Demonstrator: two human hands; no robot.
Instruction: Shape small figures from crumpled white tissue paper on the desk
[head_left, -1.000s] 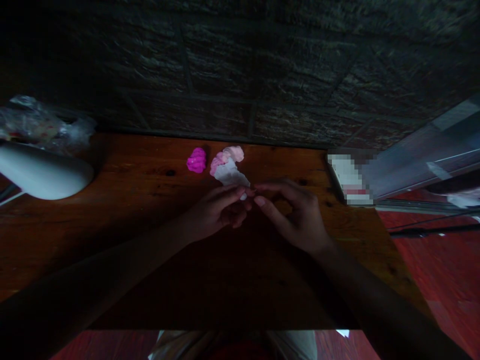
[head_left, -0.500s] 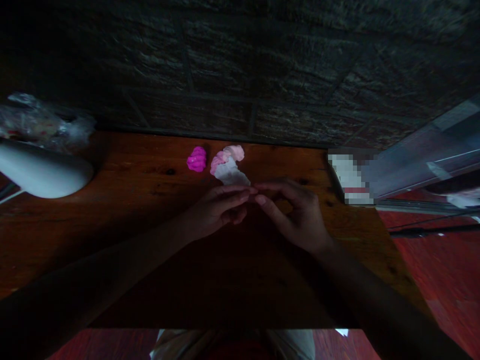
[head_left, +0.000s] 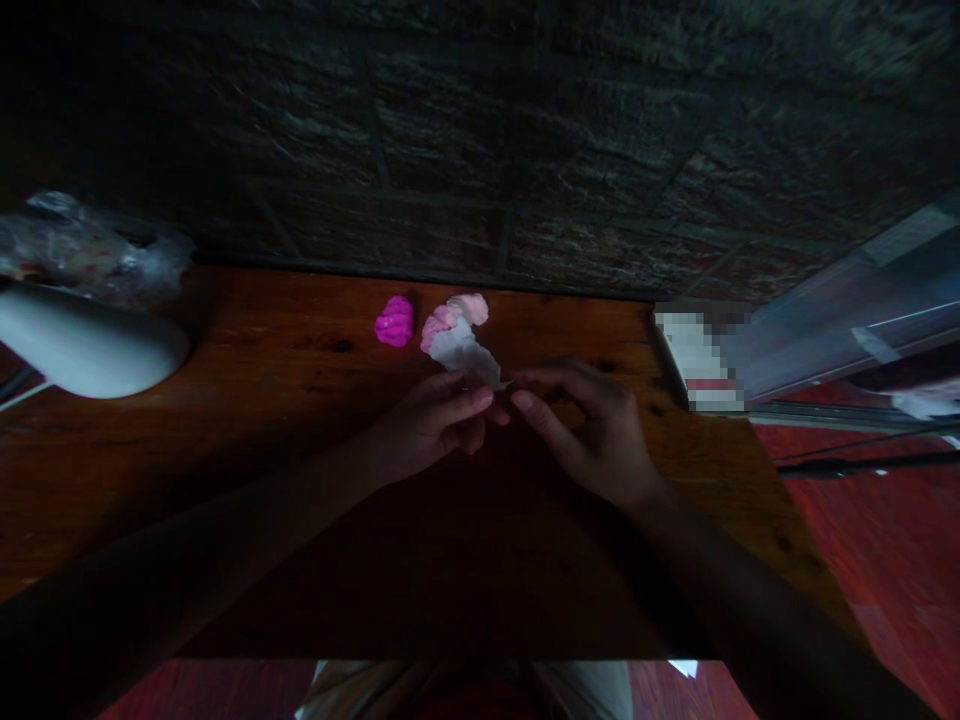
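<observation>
In dim light, my left hand (head_left: 442, 418) is closed, its thumb pressed toward the curled fingers. My right hand (head_left: 592, 425) faces it, thumb and forefinger tips nearly together. A thin pale sliver shows at the right fingertips; what either hand holds is too small and dark to name. Just beyond them on the wooden table (head_left: 285, 400) lies a thin white piece (head_left: 459, 348) that looks like flattened modelling clay. Light pink lumps (head_left: 450, 313) border its far side. A bright magenta lump (head_left: 394, 321) with ridges sits apart to the left.
A white rounded object (head_left: 112, 345), perhaps a lamp, stands at left before crumpled clear plastic (head_left: 97, 250). A blurred white box (head_left: 697, 360) is near the right edge. A dark stone-patterned wall (head_left: 480, 140) rises behind the table.
The fingers of my left hand stretched toward the right fingertips, then drew back slightly and curled. My right hand has barely moved. The clay-like lumps stay in place.
</observation>
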